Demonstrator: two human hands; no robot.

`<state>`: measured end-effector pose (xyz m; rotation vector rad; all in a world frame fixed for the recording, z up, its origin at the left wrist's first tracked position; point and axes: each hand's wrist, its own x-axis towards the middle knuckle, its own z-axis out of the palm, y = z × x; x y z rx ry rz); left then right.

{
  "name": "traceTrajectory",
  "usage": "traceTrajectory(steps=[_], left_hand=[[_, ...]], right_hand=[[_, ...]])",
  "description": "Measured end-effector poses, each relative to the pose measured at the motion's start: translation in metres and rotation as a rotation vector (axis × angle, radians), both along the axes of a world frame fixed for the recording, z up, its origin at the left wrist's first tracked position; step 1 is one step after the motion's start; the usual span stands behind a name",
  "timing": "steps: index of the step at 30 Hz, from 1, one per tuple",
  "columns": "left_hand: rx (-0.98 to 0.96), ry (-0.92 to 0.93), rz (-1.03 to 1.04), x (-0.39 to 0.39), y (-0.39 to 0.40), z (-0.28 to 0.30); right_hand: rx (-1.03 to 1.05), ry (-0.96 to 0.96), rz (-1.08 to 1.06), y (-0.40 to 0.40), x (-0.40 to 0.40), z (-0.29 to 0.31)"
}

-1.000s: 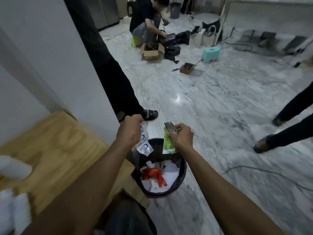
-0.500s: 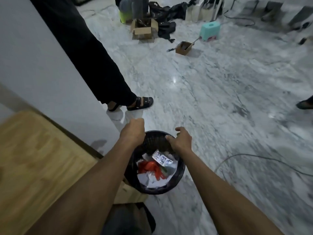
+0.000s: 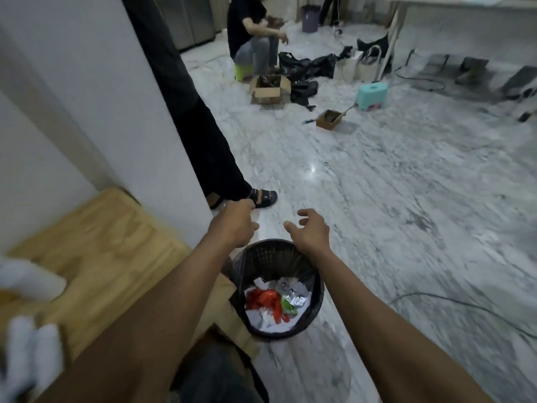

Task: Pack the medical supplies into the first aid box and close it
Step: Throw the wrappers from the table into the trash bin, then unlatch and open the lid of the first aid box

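Above the black waste bin (image 3: 279, 289), both hands hovered empty.

No first aid box was visible, so I cannot tell where it stood or how much was already packed; the only possible supplies were blurred white objects (image 3: 32, 286) at the left edge on the wooden surface (image 3: 96, 237). Judging from this, the packing and the closing of the box were still to be done. The left hand (image 3: 234, 225) had its fingers curled loosely downward, holding nothing that I could see. The right hand (image 3: 309, 231) had its fingers spread open and held nothing. The bin was round, of dark plastic mesh, and it contained crumpled white paper, a shiny foil wrapper (image 3: 293, 295), a green packet and red plastic. Around it lay a smooth, glossy grey-veined marble floor (image 3: 377, 199) and a matte white wall (image 3: 101, 97).
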<state>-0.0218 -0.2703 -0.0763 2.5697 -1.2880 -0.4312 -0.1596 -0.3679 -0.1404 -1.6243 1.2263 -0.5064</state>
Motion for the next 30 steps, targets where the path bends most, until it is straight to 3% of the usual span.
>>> traceTrajectory(steps=[7,15,22,30], left_hand=[[-0.247,0.016,0.092,-0.008,0.081,0.08],[-0.523,0.043,0.249,-0.017,0.225,0.14],[-0.681,0.026,0.47,-0.023,0.366,0.141],[-0.69,-0.106,0.739,-0.016,0.485,0.119]], right_hand=[[-0.066,-0.218,0.17,0.054,0.007,0.1],[-0.026,-0.404,0.496,0.156,0.028,0.177],[0.035,-0.483,0.758,0.261,0.063,0.194],[0.014,-0.503,0.97,0.364,0.114,0.18]])
